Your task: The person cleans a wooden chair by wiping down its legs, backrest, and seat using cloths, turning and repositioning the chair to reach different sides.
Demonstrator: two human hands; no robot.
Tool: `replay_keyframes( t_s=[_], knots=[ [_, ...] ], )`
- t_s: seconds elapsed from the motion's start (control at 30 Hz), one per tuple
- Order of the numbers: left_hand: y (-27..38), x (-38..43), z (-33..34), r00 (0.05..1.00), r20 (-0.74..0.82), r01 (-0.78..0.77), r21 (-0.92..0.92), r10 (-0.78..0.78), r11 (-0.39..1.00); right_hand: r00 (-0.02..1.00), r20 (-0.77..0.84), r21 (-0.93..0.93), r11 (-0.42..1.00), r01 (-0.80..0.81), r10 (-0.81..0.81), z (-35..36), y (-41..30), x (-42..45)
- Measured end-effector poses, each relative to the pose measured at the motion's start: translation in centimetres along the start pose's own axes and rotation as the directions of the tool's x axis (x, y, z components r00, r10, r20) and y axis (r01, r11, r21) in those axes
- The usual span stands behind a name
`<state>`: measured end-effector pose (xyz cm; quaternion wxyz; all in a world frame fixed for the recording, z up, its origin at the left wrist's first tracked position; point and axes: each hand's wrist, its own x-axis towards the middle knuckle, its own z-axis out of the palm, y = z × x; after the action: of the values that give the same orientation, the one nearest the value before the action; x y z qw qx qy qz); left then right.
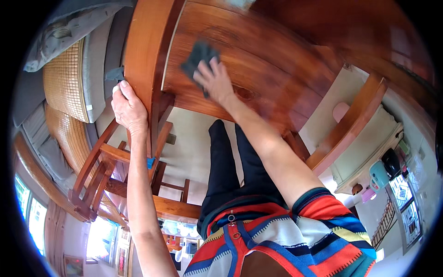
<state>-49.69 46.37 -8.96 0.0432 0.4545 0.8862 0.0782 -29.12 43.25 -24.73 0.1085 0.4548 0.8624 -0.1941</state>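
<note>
My right hand (214,81) presses flat, fingers spread, on a dark grey-green cloth (199,59), and both are slightly blurred. Beneath the cloth is a glossy reddish-brown wooden panel (270,79) with visible grain and a dark knot. At the left, my left hand (129,107) is curled against the side of an orange-brown wooden beam (145,41). A bluish-grey cloth (114,73) sticks out from between its thumb and fingertips, and the rest of it is hidden by the hand.
Slatted wooden furniture (98,187) stands below my left arm, with a blue piece (151,162) on one post. Cushioned seating with a woven mat (64,79) lies to the left. A curved wooden rail (349,121) runs at right, near a pale covered table (367,149) holding a light-blue container (379,175).
</note>
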Motion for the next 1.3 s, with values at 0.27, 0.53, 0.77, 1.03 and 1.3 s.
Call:
replay_keyframes(
  t_s=[0.27,0.53,0.77,1.03,1.3],
  knots=[
    [0.3,-0.4,0.0,0.999,0.021,-0.033,0.008,0.033,0.999,0.914,0.087,0.080,0.918,0.389,-0.395,4.5,3.1,-7.0],
    [1.2,-0.2,0.1,0.997,-0.008,-0.078,-0.008,0.078,0.997,0.857,-0.314,0.037,0.907,-0.419,0.408,-1.1,10.2,3.6],
    [0.9,-0.3,0.2,0.998,0.017,-0.064,-0.006,0.064,0.998,0.954,-0.059,-0.048,0.955,0.292,-0.295,2.8,-3.3,1.6],
    [0.4,-0.4,0.8,0.986,-0.100,-0.128,0.023,0.130,0.991,0.825,0.548,0.619,0.730,-0.289,-0.139,0.6,-5.5,-4.5],
    [1.0,-0.1,0.7,0.997,-0.060,-0.069,-0.210,0.058,0.975,0.783,0.405,0.360,-0.705,-0.611,-0.471,-8.7,-2.3,-6.8]
  ],
)
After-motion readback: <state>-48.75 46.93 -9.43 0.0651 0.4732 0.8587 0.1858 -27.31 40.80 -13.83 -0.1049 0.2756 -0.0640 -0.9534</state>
